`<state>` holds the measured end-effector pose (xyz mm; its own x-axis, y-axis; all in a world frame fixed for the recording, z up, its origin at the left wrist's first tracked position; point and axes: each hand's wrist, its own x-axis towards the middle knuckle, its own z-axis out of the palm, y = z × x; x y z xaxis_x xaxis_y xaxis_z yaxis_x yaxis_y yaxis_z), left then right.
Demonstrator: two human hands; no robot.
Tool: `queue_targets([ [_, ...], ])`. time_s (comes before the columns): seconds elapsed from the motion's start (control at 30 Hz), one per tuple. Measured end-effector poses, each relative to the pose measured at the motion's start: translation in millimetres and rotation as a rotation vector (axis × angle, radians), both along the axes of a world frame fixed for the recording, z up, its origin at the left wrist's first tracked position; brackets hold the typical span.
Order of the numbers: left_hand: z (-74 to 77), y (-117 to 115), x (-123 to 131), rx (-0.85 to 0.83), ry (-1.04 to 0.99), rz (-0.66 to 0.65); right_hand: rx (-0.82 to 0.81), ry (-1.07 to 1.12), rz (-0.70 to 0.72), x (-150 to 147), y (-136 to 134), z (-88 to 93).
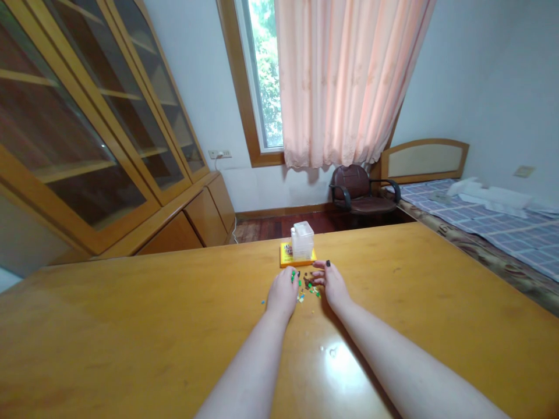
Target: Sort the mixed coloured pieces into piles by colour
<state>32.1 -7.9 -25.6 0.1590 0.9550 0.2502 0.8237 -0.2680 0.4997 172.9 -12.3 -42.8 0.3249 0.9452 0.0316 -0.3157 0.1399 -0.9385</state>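
Note:
My left hand (283, 294) is curled on the table, with small green toy bricks (293, 276) at its fingertips, apparently in its grip. To the right, my right hand (335, 286) reaches in with its fingers apart, the tips close to a few brown bricks (307, 282). Its dark thumbnail faces up, and I see nothing held in it. Between the two hands lies a loose scatter of tiny bricks in green, white, yellow, blue and brown. Just beyond them, a clear plastic box (303, 241) stands on a flat yellow box (286, 256).
The brown wooden table (131, 326) fills the foreground. A glass-door cabinet (144, 128) rises at the left. Past the far edge are a maroon armchair (358, 192) and a pink curtain (345, 81). A bed (489, 218) with a checked cover stands at the right.

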Motion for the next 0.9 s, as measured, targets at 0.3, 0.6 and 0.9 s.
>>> queue_targets([
  [0.3,7.2,-14.3,2.6,-0.016,0.172,0.099,0.03,-0.159,0.035,1.8,-2.7,-1.0],
  [0.6,-11.8,-20.3,9.7,-0.261,0.349,0.346,0.106,-0.609,0.199,8.9,0.4,-5.3],
  [0.9,-17.6,-13.9,13.3,-0.18,0.267,-0.088,0.098,-1.3,0.46,12.1,-8.6,18.6],
])
